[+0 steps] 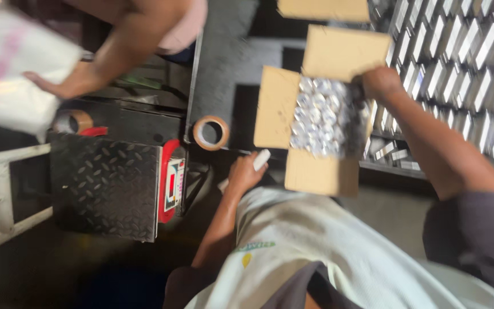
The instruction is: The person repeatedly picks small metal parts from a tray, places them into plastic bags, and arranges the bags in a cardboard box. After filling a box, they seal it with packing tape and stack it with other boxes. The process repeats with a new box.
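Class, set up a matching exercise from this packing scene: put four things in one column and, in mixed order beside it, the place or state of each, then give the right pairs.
Column one:
1. cardboard box
2. roll of tape
3. left hand
4. right hand

Column two:
A. grips a white stick-like thing
B. flaps open, full of shiny silver pieces
C. rests on the box's upper right corner
D. lies on the dark surface left of the box

Pairs: 1-B, 2-D, 3-A, 4-C
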